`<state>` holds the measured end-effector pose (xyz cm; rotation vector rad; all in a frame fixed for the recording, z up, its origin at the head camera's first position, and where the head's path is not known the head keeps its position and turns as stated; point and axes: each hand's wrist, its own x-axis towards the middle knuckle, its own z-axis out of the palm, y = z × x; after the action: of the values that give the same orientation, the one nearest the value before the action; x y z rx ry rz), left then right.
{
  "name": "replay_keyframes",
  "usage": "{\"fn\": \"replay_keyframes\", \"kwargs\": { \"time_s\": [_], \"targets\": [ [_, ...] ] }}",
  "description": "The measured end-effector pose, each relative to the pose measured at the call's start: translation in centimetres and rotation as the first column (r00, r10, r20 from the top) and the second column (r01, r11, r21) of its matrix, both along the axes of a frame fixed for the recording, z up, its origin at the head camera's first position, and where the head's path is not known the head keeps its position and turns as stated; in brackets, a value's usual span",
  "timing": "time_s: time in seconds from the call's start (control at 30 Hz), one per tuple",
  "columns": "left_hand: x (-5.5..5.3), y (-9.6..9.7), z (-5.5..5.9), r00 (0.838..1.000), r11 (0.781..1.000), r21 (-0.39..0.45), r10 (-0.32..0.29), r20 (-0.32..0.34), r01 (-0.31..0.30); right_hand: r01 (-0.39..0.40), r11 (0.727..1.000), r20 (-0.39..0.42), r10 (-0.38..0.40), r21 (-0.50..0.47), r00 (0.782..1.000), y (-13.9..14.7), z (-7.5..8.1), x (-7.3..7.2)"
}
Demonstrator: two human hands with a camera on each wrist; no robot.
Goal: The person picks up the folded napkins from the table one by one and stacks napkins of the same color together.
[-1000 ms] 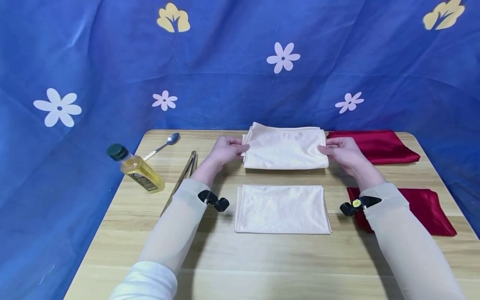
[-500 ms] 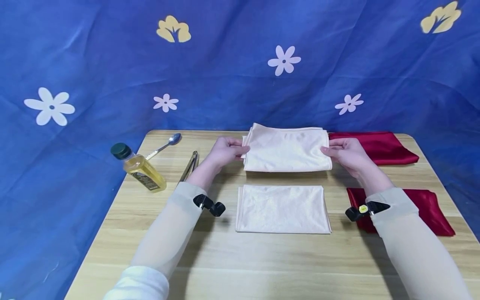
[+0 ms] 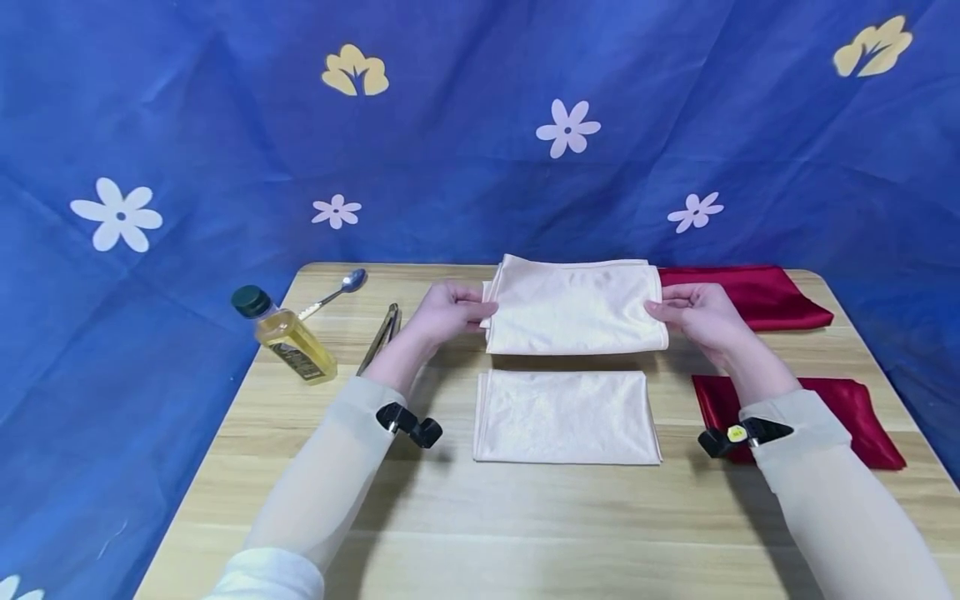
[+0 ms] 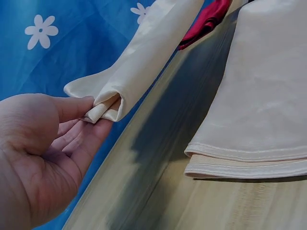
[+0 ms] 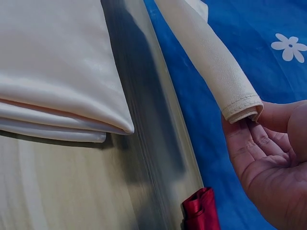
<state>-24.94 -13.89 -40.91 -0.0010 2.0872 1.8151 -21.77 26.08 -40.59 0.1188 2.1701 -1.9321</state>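
Observation:
A folded cream satin cloth (image 3: 573,308) is held up off the table between both hands. My left hand (image 3: 446,312) pinches its left edge, thumb on top and fingers beneath, as the left wrist view shows at the cloth's folded end (image 4: 112,103). My right hand (image 3: 697,317) pinches the opposite edge in the same way; the right wrist view shows the layered end (image 5: 244,108) between thumb and fingers. A second folded cream cloth (image 3: 567,417) lies flat on the table, nearer to me than the raised one.
Two folded dark red cloths lie on the right, one at the back (image 3: 750,296) and one nearer (image 3: 847,417), partly behind my right forearm. On the left stand a bottle of yellow liquid (image 3: 296,346), a spoon (image 3: 348,283) and metal tongs (image 3: 384,333). Blue fabric (image 3: 450,167) hangs behind the wooden table (image 3: 570,533).
Both hands have moved the held cream cloth slightly toward me, close to the lying one. Its grip has stayed the same. The head view has tilted up a little.

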Motion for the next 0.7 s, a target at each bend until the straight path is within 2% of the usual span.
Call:
{"fn": "replay_keyframes", "kwargs": {
  "time_s": [0.17,0.43,0.7],
  "targets": [
    [1.1,0.0,-0.3,1.0,1.0,0.019,-0.006,-0.006,0.006,-0.006,0.999,-0.011,0.006,-0.038,1.0,0.2,-0.1,1.1],
    [2.8,-0.1,-0.2,1.0,0.999,0.052,0.005,0.023,-0.006,-0.028,0.994,-0.023,0.025,-0.105,0.999,0.4,-0.1,2.7],
    [4.2,-0.2,-0.1,1.0,0.999,0.035,-0.004,0.007,0.003,-0.056,0.998,-0.06,0.053,-0.042,0.997,0.4,0.1,3.9]
  ]
}}
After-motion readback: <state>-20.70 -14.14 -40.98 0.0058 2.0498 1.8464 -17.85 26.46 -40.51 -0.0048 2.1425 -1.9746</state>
